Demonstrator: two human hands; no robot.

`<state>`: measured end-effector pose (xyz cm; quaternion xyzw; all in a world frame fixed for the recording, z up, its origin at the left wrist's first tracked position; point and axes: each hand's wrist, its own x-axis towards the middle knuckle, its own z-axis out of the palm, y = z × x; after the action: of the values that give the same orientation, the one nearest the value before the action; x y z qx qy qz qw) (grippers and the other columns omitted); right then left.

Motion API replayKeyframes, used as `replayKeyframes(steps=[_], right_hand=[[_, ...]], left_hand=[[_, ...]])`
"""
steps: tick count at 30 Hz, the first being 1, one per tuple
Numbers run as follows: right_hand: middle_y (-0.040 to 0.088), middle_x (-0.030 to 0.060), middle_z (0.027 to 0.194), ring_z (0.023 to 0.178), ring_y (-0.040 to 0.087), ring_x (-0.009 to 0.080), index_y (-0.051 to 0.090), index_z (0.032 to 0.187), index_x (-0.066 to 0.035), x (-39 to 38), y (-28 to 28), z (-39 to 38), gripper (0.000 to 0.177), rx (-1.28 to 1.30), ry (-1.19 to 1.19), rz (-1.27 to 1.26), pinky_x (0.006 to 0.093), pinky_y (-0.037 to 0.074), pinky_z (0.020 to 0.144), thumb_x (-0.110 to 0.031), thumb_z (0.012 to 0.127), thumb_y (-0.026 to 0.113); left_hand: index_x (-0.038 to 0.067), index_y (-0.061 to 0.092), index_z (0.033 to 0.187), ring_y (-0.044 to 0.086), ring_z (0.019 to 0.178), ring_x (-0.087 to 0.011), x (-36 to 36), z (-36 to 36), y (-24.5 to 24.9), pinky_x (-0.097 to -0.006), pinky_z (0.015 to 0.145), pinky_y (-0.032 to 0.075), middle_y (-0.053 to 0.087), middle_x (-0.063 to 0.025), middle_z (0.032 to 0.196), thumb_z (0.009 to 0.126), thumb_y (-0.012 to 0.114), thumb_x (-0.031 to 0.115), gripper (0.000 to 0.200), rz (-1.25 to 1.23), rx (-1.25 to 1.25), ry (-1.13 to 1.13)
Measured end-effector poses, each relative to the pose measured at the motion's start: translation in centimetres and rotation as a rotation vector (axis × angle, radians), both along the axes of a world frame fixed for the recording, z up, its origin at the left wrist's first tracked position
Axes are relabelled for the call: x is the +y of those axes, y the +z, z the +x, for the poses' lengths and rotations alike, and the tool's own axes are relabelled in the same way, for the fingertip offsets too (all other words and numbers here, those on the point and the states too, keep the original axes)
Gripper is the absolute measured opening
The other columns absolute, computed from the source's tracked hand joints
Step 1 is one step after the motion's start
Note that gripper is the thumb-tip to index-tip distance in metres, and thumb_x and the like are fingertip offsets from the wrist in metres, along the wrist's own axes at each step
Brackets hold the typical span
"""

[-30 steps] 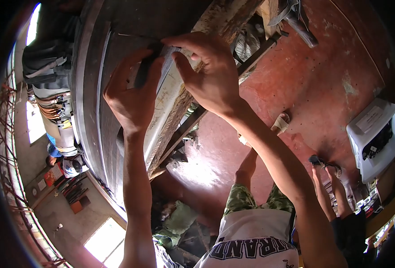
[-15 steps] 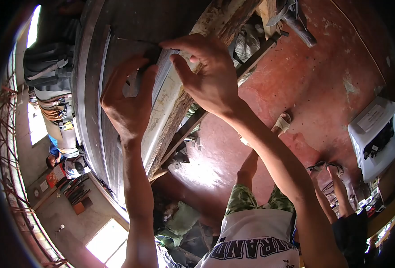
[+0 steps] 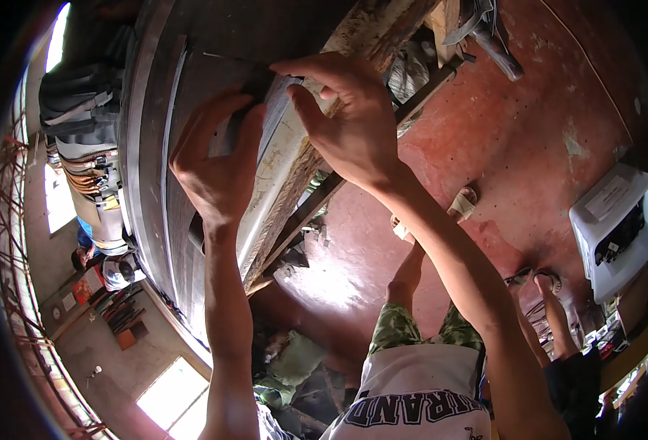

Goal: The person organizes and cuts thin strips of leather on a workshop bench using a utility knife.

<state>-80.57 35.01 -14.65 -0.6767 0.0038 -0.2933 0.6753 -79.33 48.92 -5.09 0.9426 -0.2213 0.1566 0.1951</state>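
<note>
My left hand point(image 3: 218, 161) is over the dark work surface point(image 3: 243, 33), its fingers and thumb curled towards each other. A small dark shape shows at its fingertips; shadow hides what it is. My right hand point(image 3: 353, 110) is just to the right, beside the surface's pale edge strip point(image 3: 269, 165). Its thumb and forefinger are bent, their tips apart, with nothing clear between them. The right forefinger reaches towards the left hand's fingertips. A thin light line point(image 3: 225, 57) runs across the dark surface above both hands.
A rough wooden beam point(image 3: 372, 33) runs along the surface's edge. A hammer-like tool point(image 3: 489, 44) is at the upper right. A white plastic bin point(image 3: 595, 227) with dark contents stands on the red floor point(image 3: 529, 147). Another person's legs point(image 3: 547, 315) show at lower right; someone else is at far left.
Both hands appear slightly further right and keep nearly the same pose. The surface and its edge shift the same way, so the view itself has moved a little.
</note>
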Motion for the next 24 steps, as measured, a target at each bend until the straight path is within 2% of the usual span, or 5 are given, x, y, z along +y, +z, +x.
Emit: replayKeyframes(steps=[3, 5, 11, 14, 24], right_hand=[[0.074, 0.002, 0.1, 0.083, 0.064, 0.0166, 0.075, 0.109, -0.016, -0.05, 0.15, 0.01, 0.027, 0.008, 0.003, -0.01, 0.0298, 0.054, 0.069, -0.003, 0.085, 0.074], [0.074, 0.0063, 0.092, 0.079, 0.069, 0.0243, 0.074, 0.099, -0.012, 0.09, 0.31, 0.08, 0.024, -0.02, -0.035, 0.038, 0.0385, 0.051, 0.076, 0.001, 0.079, 0.07], [0.073, 0.0055, 0.092, 0.081, 0.068, 0.0245, 0.074, 0.1, -0.012, 0.25, 0.12, 0.06, 0.022, 0.0, -0.03, 0.037, 0.04, 0.047, 0.081, -0.002, 0.08, 0.069], [0.074, 0.0024, 0.1, 0.085, 0.065, 0.0169, 0.075, 0.108, -0.015, -0.04, -0.1, 0.01, 0.027, 0.019, -0.006, -0.021, 0.0299, 0.055, 0.069, -0.003, 0.084, 0.074], [0.074, 0.0031, 0.1, 0.084, 0.065, 0.0174, 0.075, 0.108, -0.014, 0.02, -0.16, -0.06, 0.027, 0.017, 0.007, 0.033, 0.0303, 0.055, 0.07, -0.003, 0.083, 0.074]], left_hand=[[0.005, 0.076, 0.095, 0.073, 0.092, -0.0243, 0.11, 0.17, -0.1, -0.0344, 0.081, 0.057, 0.075, -0.0102, 0.1, 0.079, 0.08, 0.005, 0.017, -0.008, -0.004, -0.01], [0.005, 0.076, 0.095, 0.073, 0.091, -0.0242, 0.09, 0.23, -0.09, -0.0344, 0.08, 0.057, 0.075, -0.0101, 0.099, 0.079, 0.08, 0.005, 0.017, -0.008, -0.002, -0.013], [0.005, 0.076, 0.096, 0.073, 0.09, -0.0236, -0.45, 0.47, 0.04, -0.034, 0.079, 0.056, 0.075, -0.0097, 0.098, 0.079, 0.08, 0.005, 0.017, 0.001, -0.004, -0.012], [0.005, 0.076, 0.096, 0.073, 0.089, -0.0235, -0.59, 0.62, -0.11, -0.0338, 0.079, 0.056, 0.075, -0.0095, 0.098, 0.079, 0.079, 0.005, 0.017, -0.006, 0.001, -0.017], [0.004, 0.073, 0.096, 0.073, 0.087, -0.0229, -0.81, 0.74, -0.19, -0.0339, 0.076, 0.055, 0.074, -0.0097, 0.096, 0.078, 0.08, 0.006, 0.02, 0.021, -0.006, -0.026]])
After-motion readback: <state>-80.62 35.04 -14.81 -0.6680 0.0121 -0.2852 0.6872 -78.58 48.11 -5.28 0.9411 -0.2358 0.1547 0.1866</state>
